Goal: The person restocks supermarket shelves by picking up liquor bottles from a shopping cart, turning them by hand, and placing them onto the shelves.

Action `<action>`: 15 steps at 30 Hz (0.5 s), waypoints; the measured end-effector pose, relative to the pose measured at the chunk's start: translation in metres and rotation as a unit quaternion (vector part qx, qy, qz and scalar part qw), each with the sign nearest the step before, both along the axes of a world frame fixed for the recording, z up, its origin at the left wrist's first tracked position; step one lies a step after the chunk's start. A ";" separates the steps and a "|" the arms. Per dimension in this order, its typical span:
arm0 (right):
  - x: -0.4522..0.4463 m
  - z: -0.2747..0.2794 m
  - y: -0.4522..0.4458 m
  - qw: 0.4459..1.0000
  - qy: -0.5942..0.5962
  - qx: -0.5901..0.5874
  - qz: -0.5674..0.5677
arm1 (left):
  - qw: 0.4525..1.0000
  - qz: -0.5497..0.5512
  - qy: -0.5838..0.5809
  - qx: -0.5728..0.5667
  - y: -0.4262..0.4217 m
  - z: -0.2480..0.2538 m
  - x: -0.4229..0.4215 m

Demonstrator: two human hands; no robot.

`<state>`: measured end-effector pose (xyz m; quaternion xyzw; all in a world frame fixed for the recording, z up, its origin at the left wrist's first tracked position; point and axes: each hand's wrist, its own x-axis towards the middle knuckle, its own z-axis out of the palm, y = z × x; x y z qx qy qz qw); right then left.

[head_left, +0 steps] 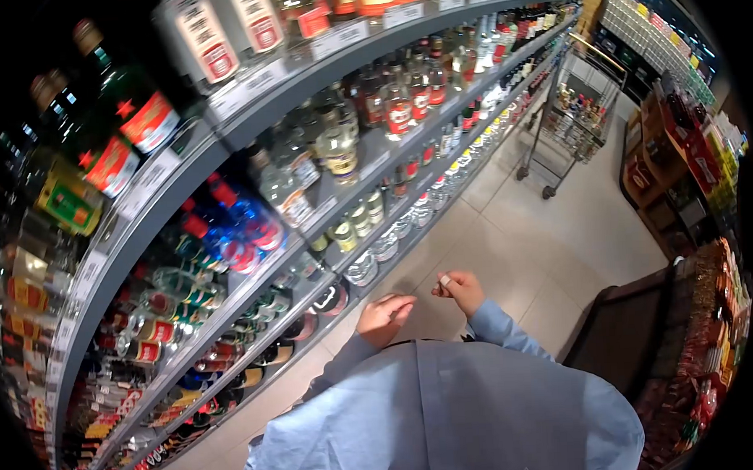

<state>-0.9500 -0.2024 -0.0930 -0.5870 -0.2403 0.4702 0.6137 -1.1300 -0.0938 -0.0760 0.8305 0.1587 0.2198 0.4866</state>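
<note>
Left hand (pixel 384 319): bare, fingers bent and bunched loosely toward the thumb; whether the palm encloses anything, cannot tell. Right hand (pixel 460 288): bare, fingers curled in, thumb across them, a small pale patch at the thumb, too blurred to identify; apart from the left hand. Sleeves: light blue cloth, matching the creased shirt (pixel 351 429) nearer the body.

Just left of the fingers, nearest stock: clear glass bottle (pixel 361 269), rounded, on the lowest shelf; beside it, dark bottle (pixel 330 299) with a pinkish label.

Farther left, grey shelving (pixel 302 62), smooth-edged, white price tags along the rims. Contents: clear glass bottles with red labels (pixel 399 108); blue bottles with red caps (pixel 246 220); green glass bottles with red-and-white labels (pixel 140 107), long-necked.

Beyond the fingers: pale floor tiles (pixel 493 221), square-jointed; wire shopping cart (pixel 550 164), metal mesh, many bottles seen inside, liquids indistinct.

Right of the fingers: dark case (pixel 620 325), flat-sided, interior indistinct; past it, glossy red packets (pixel 710 363); beyond, brown display boxes (pixel 643 173), contents too blurred to name
</note>
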 end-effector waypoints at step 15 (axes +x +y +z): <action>0.250 -0.032 -0.101 0.966 0.052 -0.047 -0.248 | 0.977 -0.194 0.081 -0.029 0.021 -0.064 0.328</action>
